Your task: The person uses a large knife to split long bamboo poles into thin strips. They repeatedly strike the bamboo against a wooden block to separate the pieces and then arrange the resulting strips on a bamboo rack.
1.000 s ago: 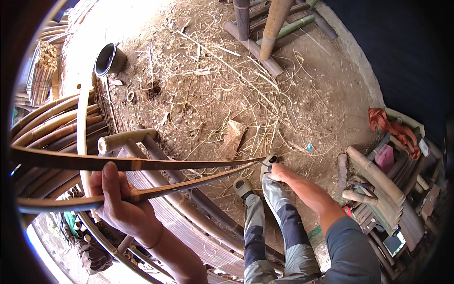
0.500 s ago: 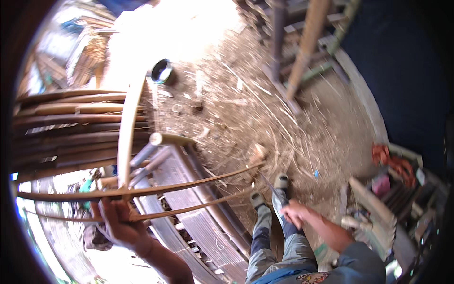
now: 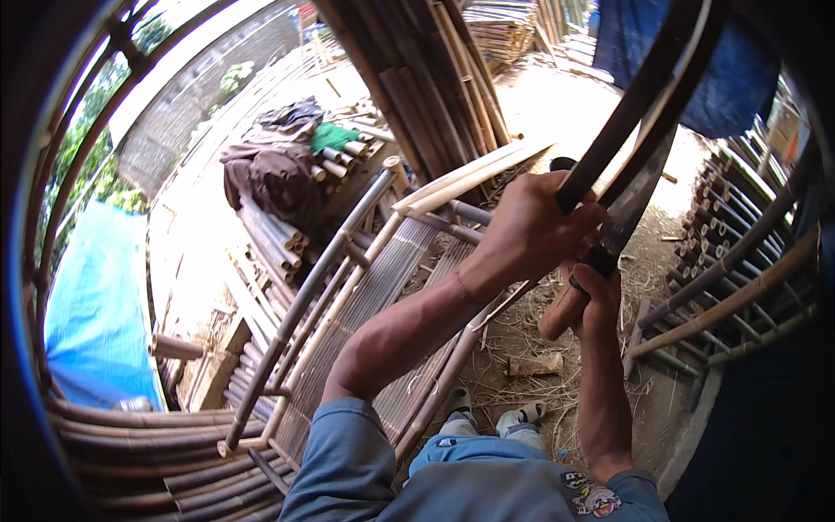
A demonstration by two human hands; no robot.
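Note:
Raised in front of me, my left hand (image 3: 535,222) is closed around dark, long split bamboo strips (image 3: 619,117) that run up toward the top right. Just below it, my right hand (image 3: 600,296) grips a machete by its wooden handle (image 3: 564,311). The machete's blade (image 3: 642,196) points up and right, close alongside the strips. Where blade and strips meet is partly hidden by my hands. Beneath my left forearm stands a bamboo bench (image 3: 348,304) with a slatted seat. Pale split bamboo pieces (image 3: 474,178) lie across its far end.
Stacked bamboo poles (image 3: 713,230) and a bamboo frame (image 3: 731,304) stand at right. Upright poles (image 3: 435,96) lean at the back. A dark cloth (image 3: 274,161) covers poles at left, near a blue tarp (image 3: 100,304). Shavings (image 3: 513,409) litter the ground.
My view has swung. My hands, apart before, are now close together. The bamboo strips have gone from level across the left to slanting up at the right, with the machete beside them.

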